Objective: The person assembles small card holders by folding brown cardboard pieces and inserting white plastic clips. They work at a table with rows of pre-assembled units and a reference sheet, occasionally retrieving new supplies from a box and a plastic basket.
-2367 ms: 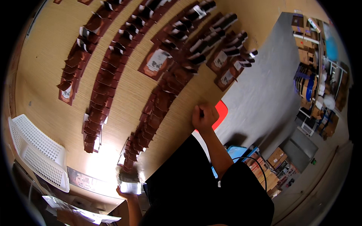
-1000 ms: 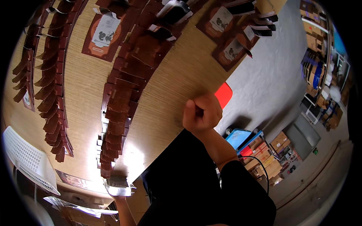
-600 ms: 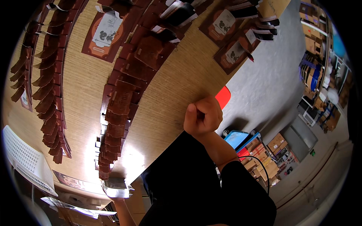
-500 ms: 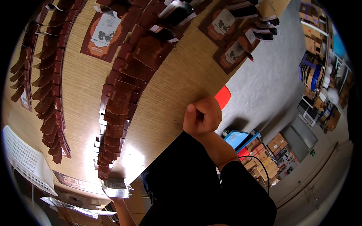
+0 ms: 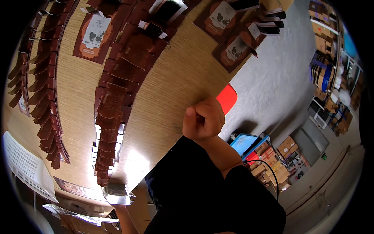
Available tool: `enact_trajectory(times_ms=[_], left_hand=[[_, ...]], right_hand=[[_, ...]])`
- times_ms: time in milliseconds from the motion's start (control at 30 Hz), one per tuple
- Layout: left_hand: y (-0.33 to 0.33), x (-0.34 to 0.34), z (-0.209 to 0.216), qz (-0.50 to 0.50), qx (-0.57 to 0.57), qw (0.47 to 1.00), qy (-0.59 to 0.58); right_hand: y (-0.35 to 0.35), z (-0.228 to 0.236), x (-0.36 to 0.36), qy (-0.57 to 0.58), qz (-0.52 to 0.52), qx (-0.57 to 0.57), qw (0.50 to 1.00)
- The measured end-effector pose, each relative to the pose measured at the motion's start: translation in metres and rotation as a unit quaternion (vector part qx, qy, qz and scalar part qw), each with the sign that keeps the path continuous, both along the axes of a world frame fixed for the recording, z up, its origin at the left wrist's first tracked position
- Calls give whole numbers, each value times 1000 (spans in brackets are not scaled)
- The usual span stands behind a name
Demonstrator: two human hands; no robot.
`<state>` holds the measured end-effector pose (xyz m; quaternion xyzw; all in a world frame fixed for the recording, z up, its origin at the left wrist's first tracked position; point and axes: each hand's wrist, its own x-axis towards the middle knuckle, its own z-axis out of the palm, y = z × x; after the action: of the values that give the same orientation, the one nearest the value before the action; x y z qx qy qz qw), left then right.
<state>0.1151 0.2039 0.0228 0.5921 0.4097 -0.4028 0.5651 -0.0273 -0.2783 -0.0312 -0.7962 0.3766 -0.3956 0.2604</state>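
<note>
My right hand point(image 5: 204, 119) is curled into a fist by the near edge of the wooden table point(image 5: 163, 85), and nothing shows between its fingers. At the lower left my left hand point(image 5: 120, 206) is mostly hidden behind a silvery packet point(image 5: 117, 192), which it seems to grip. Next to that packet, a long overlapping row of dark red-brown cards with raised brown flaps point(image 5: 107, 144) runs up the table. Further left lie more such rows point(image 5: 46, 105). Flat brown cards with pale labels point(image 5: 93, 35) lie among them, and others point(image 5: 235, 50) sit at the upper right.
A white perforated basket point(image 5: 27, 167) stands at the left. Beyond the table edge are a red object point(image 5: 227, 98), a blue cart point(image 5: 243, 144) and stacked cardboard boxes point(image 5: 269, 158) on the grey floor point(image 5: 276, 74). Loaded shelves point(image 5: 323, 74) line the right.
The table and its cards have slid slightly left in view. My right fist has shifted a little left and stays closed. My left hand remains at the silvery packet.
</note>
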Motion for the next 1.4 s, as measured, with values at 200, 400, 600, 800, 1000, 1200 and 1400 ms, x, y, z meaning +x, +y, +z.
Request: enact_trajectory(times_ms=[200, 400, 600, 800, 1000, 1200, 1400], left_hand=[[-1, -1, -1, 0, -1, 1000, -1], [0, -4, 0, 1, -4, 1000, 0], [-2, -4, -1, 4, -9, 1000, -1], [-4, -2, -3, 9, -18, 1000, -3], [-10, -5, -9, 38, -69, 997, -16], [-10, -4, -4, 96, -109, 989, -28], [-26, -7, 7, 89, -63, 991, -74]], right_hand=[[0, -1, 1, -28, -19, 5, 999], [0, -2, 1, -38, -14, 7, 999], [0, -2, 0, -44, -19, 4, 999], [-1, -2, 0, -45, -22, 7, 999], [3, -6, 2, -24, -5, -35, 999], [6, -4, 3, 31, -41, -43, 998], [7, -7, 3, 60, -22, -56, 996]])
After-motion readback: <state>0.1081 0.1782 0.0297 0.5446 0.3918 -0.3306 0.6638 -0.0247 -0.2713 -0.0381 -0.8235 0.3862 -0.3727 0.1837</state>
